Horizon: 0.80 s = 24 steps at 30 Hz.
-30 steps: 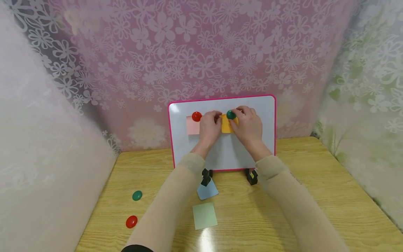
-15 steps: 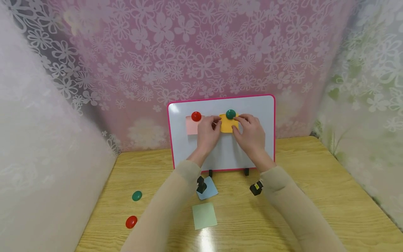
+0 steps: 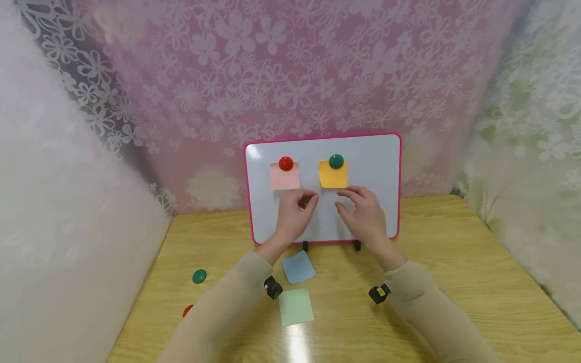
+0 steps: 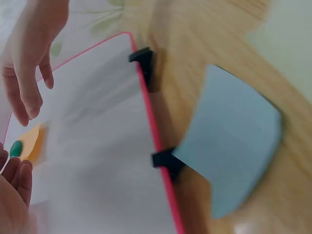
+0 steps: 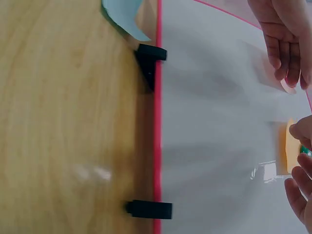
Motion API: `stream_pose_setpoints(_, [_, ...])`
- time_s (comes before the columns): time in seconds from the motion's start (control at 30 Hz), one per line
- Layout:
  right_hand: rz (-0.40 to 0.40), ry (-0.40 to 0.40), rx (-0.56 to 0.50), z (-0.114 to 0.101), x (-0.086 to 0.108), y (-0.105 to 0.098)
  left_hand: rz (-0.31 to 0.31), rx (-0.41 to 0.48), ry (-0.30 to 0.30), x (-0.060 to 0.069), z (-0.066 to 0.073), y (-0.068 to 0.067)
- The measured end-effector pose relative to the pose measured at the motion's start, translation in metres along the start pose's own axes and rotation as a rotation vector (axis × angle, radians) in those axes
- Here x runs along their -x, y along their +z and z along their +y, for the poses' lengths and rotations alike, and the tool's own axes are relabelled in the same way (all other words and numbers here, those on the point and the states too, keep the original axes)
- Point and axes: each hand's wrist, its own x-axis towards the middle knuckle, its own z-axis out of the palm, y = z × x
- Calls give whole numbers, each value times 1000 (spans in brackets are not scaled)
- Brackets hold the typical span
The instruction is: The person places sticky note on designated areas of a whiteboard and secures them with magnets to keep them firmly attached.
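In the head view, we see the yellow-orange sticky note (image 3: 333, 177), square and slightly bowed, high on the pink-framed whiteboard (image 3: 376, 171) beneath a glossy round green magnet (image 3: 336, 161). Just below, the left hand (image 3: 294, 216) curls loosely, thumb and forefinger close together; the right hand (image 3: 364, 216) has its fingers parted, gripping nothing. In the left wrist view, we see a blue sticky note (image 4: 234, 136) curling beside the board. In the right wrist view, fingers partly cover the magnet.
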Motion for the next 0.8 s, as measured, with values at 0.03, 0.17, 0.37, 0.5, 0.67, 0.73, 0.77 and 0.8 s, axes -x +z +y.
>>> stream_pose_setpoints(0.03, [-15, -4, -11, 0, 3, 1, -15, -2, -3, 6, -3, -2])
stream_pose_setpoints(0.17, [-89, -22, -33, 1, 12, 4, -80, -2, -28, 29, -13, -13])
stream_pose_setpoints(0.37, [-248, -15, -61, 0, 29, 7, -182, 61, -13, 59, -21, -28])
stream_pose_setpoints(0.5, [-401, 9, -78, 0, 41, 10, -225, 78, -28, 77, -24, -38])
stream_pose_setpoints(0.67, [-596, 53, -116, 0, 52, 14, -246, 62, -25, 94, -36, -52])
stream_pose_setpoints(0.73, [-652, 66, -117, 0, 56, 15, -252, 55, -26, 99, -40, -61])
stream_pose_setpoints(0.77, [-673, 75, -119, -1, 58, 16, -251, 50, -23, 102, -42, -66])
stream_pose_setpoints(0.8, [-688, 91, -116, -2, 60, 17, -251, 44, -20, 104, -44, -71])
